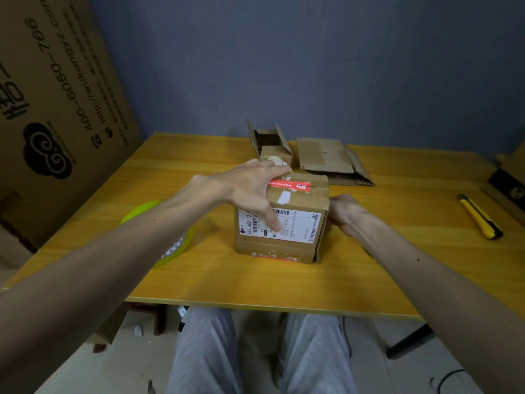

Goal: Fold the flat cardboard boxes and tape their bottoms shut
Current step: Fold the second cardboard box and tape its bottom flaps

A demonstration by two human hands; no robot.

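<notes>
Left hand (250,184) spread atop the cardboard box (298,199); right hand (345,213) against its right side, fingers hidden

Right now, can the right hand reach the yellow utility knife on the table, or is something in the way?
Probably yes. The right hand is at the right side of the box, and the utility knife lies further right, with only bare table between them. It must leave the box first.
</notes>
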